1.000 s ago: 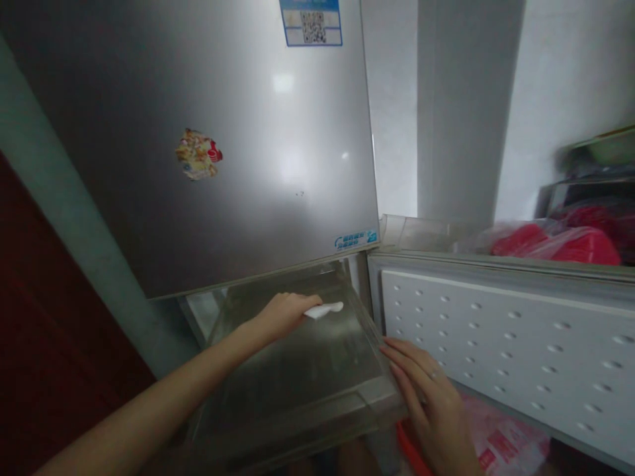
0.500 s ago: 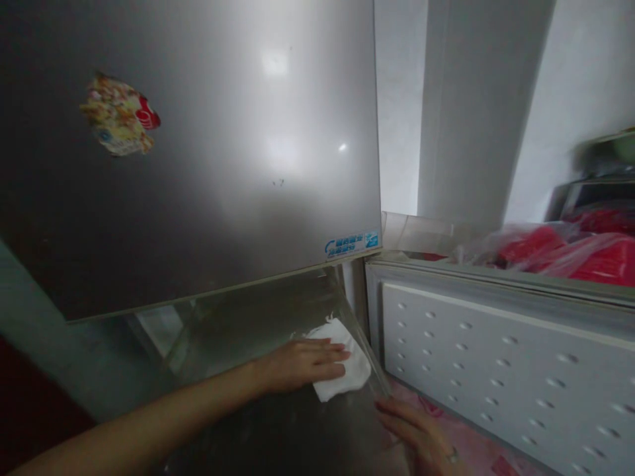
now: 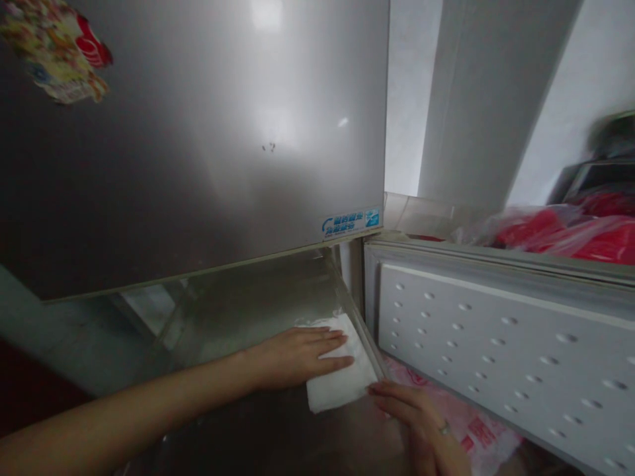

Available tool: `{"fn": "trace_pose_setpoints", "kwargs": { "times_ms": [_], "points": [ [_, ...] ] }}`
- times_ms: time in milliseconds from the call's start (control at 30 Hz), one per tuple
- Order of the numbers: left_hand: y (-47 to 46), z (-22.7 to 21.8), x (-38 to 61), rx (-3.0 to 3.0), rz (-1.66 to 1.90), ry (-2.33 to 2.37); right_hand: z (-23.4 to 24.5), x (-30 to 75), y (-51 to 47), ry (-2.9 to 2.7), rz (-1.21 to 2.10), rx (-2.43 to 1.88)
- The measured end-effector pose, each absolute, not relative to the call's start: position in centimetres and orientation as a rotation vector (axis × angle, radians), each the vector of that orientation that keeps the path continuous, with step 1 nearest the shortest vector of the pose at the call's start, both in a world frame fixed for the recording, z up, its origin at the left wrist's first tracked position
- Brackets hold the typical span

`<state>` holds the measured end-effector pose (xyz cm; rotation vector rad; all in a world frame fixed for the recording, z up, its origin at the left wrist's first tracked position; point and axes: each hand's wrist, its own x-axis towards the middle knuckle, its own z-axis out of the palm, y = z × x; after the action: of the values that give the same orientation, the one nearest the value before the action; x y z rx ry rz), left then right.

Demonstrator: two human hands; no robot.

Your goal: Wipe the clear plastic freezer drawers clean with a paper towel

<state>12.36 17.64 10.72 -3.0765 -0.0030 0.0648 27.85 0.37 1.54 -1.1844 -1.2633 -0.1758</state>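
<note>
A white folded cloth or paper towel (image 3: 342, 380) lies on a greyish see-through panel (image 3: 278, 287) below a silver fridge door. My left hand (image 3: 307, 357) rests flat on the cloth, fingers stretched out to the right and a little apart. My right hand (image 3: 419, 420), with a ring on one finger, is at the panel's right edge. Its fingers are stretched out, and the fingertips meet the near right corner of the cloth. The thumb side of that hand is mostly hidden.
The silver fridge door (image 3: 223, 165) fills the upper left, carrying a torn food sticker (image 3: 59, 56). An open white dimpled door panel (image 3: 476, 337) stands at the right. Behind it lie red plastic bags (image 3: 560, 228). Pink printed plastic (image 3: 466, 423) lies below.
The cloth now lies flatter and squarer under my left hand. My right hand has moved slightly up and left, its fingertips reaching the cloth's corner. The view has shifted a little.
</note>
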Motion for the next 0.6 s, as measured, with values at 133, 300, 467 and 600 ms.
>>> {"fn": "trace_pose_setpoints", "kwargs": {
  "times_ms": [133, 300, 467, 600],
  "points": [
    [16.7, 9.7, 12.0, -2.953, -0.046, 0.276, 2.4, 28.5, 0.4, -1.344, -0.227, -1.109],
    [15.7, 8.3, 12.0, -2.823, -0.245, 0.468, 2.7, 28.5, 0.3, -1.319, -0.223, -1.106],
    [15.8, 7.0, 12.1, -2.82, -0.257, 0.495, 2.4, 28.4, 0.2, -1.37, -0.213, -1.105],
    [15.4, 7.2, 11.9, -2.857, -0.18, 0.455, 2.3, 28.4, 0.3, -1.293, -0.198, -1.104]
  ]
}}
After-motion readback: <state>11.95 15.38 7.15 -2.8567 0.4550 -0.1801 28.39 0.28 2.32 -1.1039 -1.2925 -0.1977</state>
